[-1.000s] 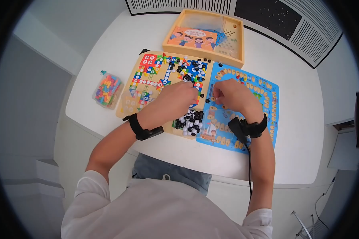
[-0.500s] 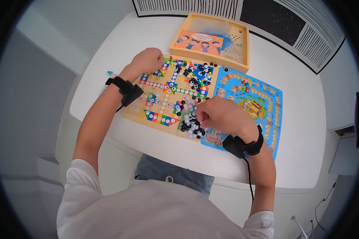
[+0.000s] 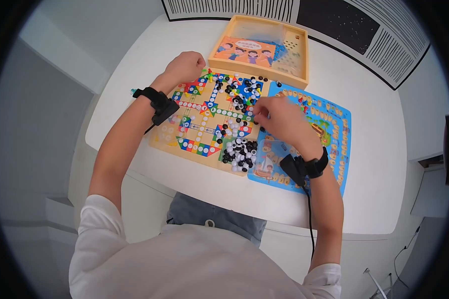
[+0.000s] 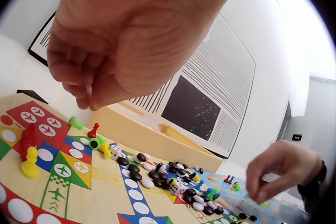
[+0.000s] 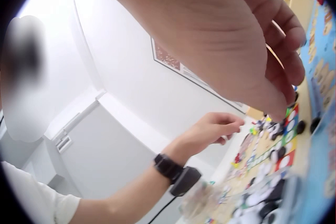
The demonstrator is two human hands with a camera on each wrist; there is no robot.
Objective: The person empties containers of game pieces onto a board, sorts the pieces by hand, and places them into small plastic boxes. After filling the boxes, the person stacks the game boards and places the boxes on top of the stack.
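Note:
My left hand (image 3: 184, 67) hovers above the far left corner of a wooden ludo board (image 3: 212, 159), fingers bent loosely downward. Below its fingertips, the left wrist view shows a red pawn (image 4: 93, 130) and a green pawn (image 4: 76, 123); nothing shows between finger and thumb. A yellow pawn (image 4: 30, 163) stands farther left. My right hand (image 3: 282, 119) is over the seam between the ludo board and a blue game board (image 3: 347, 134), fingers loosely bent, thumb near the forefinger. Black stones (image 5: 301, 127) lie close by its fingertips. No held piece shows there.
Black and white stones (image 3: 240, 154) fill a clear container at the board's near right corner. More stones and pawns lie scattered over the far right part. Behind stands a shallow wooden box (image 3: 304, 62) with an orange booklet (image 3: 247, 50). A clear lid lies right of the stones.
My left hand has gone from the board's middle to its far left corner. My right hand came down over the stone container, then moved back up to the seam between boards.

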